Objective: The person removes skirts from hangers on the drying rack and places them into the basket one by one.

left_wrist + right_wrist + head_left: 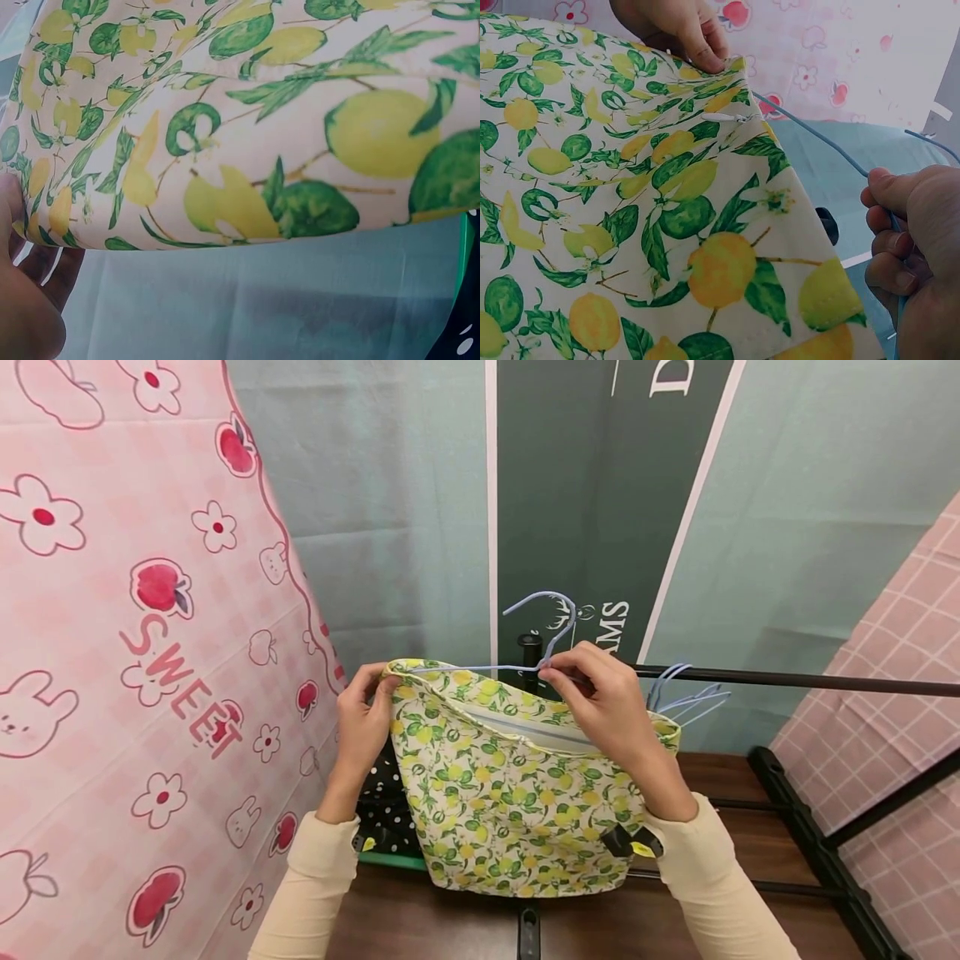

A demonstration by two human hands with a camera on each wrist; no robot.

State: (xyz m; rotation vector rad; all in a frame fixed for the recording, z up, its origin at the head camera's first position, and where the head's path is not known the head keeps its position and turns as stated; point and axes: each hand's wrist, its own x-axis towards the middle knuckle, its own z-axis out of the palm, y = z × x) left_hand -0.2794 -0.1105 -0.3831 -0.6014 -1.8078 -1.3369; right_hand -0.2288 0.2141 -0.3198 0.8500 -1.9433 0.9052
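A lemon-print skirt [517, 810] hangs in front of me, its top edge gaping. One arm of a light-blue wire hanger [480, 668] runs to the skirt's upper left corner, and a blue wire also shows inside the opening. My left hand [365, 710] pinches that corner between thumb and fingers. At the base of the hook, my right hand [600, 693] grips the hanger, hook upward. A small white zipper pull [724, 118] shows on the skirt in the right wrist view. The left wrist view shows mostly printed cloth, with part of the left hand [34, 277] at its edge.
A black rail [810, 678] extends right, with blue wire hangers [686, 693] near it. Black polka-dot cloth [386, 802] hangs behind the skirt at left. A pink printed curtain [157, 693] stands left; a black rack frame [832, 852] stands right above a brown wooden surface [420, 918].
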